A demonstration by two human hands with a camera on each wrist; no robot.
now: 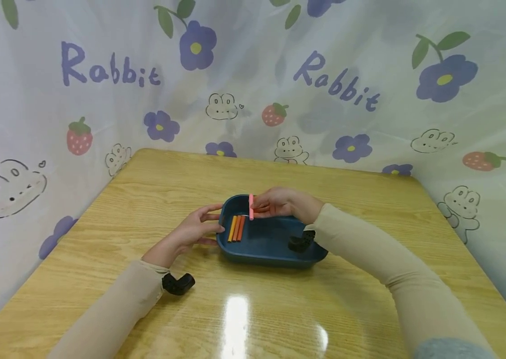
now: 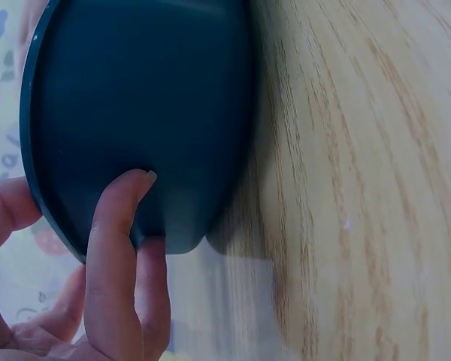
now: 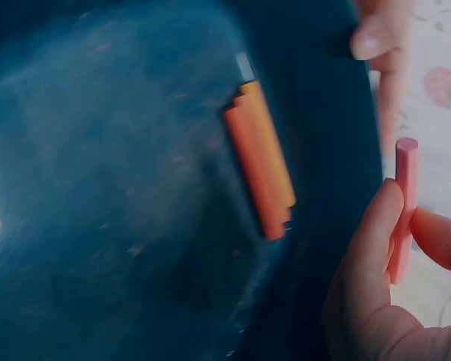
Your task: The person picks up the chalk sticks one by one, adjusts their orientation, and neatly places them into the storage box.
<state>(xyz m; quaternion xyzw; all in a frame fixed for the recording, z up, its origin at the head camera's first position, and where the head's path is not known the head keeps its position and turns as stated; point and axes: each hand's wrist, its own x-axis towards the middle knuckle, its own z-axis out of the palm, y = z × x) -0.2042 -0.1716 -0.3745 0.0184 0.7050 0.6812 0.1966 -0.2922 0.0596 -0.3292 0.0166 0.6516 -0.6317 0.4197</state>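
A dark blue tray (image 1: 275,260) with rounded ends stands on the table. My left hand (image 1: 199,227) grips its left end, fingers spread against the outer wall (image 2: 173,113) and over the rim. Above the tray's back left part, my right hand (image 1: 282,203) pinches a pink, crayon-like stick (image 3: 406,203) between thumb and fingertips. Inside the tray, at its left end, lie a yellow stick (image 3: 267,143) and two orange sticks (image 3: 252,169), side by side and touching. The right hand's other fingers are partly hidden.
The wooden table (image 1: 167,179) reaches back to a patterned cloth (image 1: 253,65) hung behind and at the sides. A black wrist device (image 1: 178,284) sits on the left sleeve; another black device (image 1: 301,242) hangs from the right wrist over the tray.
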